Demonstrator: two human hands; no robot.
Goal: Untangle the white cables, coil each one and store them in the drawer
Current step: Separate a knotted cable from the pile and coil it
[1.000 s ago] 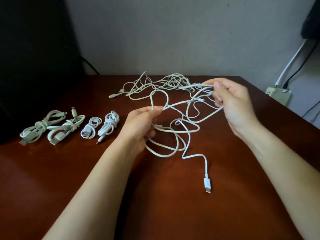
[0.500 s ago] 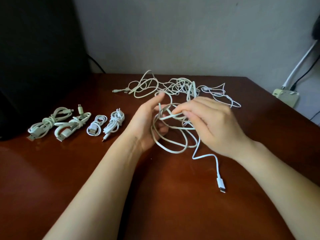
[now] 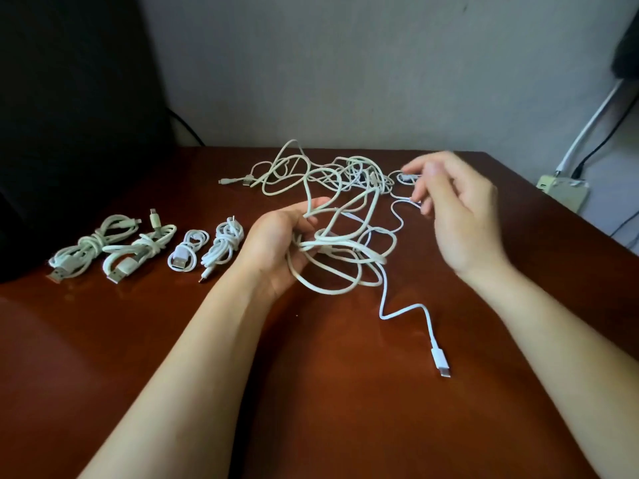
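Red-brown wood of the table (image 3: 345, 426) carries everything you have to sort. Across its far middle sprawls the tangle of white cables (image 3: 332, 174). Several thick loops of it run forward into your left hand (image 3: 276, 243), whose fingers are curled round them, gripping the bunch just above the tabletop. Your right hand (image 3: 460, 216) hangs at the tangle's right edge, blurred, with its fingers apart and loosely bent. It holds nothing that I can make out — a thin strand passes close by the fingertips, but I cannot tell whether they touch it. At the table's left lies a row of four coiled cables (image 3: 148, 245), well apart from the mess; the drawer is not in view. Smallest, the free plug (image 3: 441, 363) rests near you on the wood at the end of a slack tail.

The risk, as I judge it, is in pulling the gripped loops while the far strands cross. You would cinch a knot tighter, or drag the whole tangle towards you. The loose tail could also snag in the loops as you wind.
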